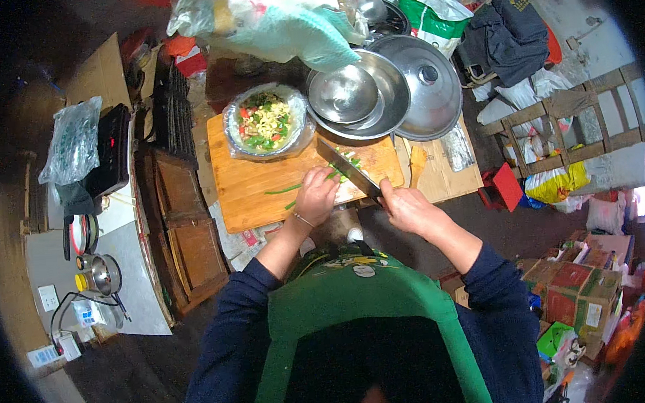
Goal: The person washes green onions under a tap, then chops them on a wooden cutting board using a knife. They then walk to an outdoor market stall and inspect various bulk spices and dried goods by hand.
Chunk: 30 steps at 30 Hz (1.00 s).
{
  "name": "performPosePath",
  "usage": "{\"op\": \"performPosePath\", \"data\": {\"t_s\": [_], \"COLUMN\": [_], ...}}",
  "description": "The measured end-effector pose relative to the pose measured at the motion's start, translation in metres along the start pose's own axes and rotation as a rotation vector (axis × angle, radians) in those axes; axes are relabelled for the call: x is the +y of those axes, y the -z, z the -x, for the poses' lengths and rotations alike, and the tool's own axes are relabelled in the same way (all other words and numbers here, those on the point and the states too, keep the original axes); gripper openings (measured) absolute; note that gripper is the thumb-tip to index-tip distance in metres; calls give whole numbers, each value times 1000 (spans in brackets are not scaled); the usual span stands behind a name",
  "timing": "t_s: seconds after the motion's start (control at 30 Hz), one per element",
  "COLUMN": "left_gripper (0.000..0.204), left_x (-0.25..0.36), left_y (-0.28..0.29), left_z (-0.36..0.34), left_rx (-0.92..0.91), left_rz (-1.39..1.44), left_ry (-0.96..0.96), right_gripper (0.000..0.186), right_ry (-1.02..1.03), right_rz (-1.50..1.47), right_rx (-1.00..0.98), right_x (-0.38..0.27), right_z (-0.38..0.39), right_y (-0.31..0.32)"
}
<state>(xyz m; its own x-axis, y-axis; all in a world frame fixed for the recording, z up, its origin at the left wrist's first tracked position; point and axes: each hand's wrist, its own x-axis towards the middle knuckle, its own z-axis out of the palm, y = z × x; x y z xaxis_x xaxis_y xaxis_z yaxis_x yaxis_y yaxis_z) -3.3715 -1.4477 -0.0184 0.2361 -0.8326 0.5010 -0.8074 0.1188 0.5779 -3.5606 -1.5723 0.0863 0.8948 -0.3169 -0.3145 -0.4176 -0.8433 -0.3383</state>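
Note:
My right hand (410,208) is closed round the handle of a kitchen knife (348,170) with a broad dark blade. The blade lies slantwise across the wooden cutting board (245,194). Just left of it, my left hand (316,197) presses green onions (284,190) onto the board with bent fingers. Their long green ends stick out to the left. Chopped green onion bits (355,160) lie beside the blade, on its right. At the board's far left stands a plastic-lined bowl (301,138) of chopped green, red and yellowish food (266,124).
Steel bowls (398,113) are stacked behind the board, beside a large pan lid (431,112). Plastic bags (284,32) hang over the far edge. A wooden ladder-like frame (566,119) and cardboard boxes (579,294) stand at right; a counter (132,262) with a small pot stands at left.

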Motion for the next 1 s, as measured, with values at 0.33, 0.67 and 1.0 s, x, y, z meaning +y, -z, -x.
{"op": "performPosePath", "data": {"t_s": [0.33, 0.67, 1.0], "left_gripper": [11, 9, 13], "left_x": [2, 2, -7], "left_y": [0, 7, 8], "left_z": [4, 8, 17], "left_rx": [8, 78, -2], "left_rz": [-13, -51, -43], "left_ry": [37, 23, 46], "right_gripper": [27, 24, 26], "right_ry": [58, 25, 47], "right_rz": [40, -25, 23], "right_rx": [-46, -55, -55], "right_x": [-16, -24, -24], "right_z": [9, 15, -3], "right_y": [-2, 27, -11]}}
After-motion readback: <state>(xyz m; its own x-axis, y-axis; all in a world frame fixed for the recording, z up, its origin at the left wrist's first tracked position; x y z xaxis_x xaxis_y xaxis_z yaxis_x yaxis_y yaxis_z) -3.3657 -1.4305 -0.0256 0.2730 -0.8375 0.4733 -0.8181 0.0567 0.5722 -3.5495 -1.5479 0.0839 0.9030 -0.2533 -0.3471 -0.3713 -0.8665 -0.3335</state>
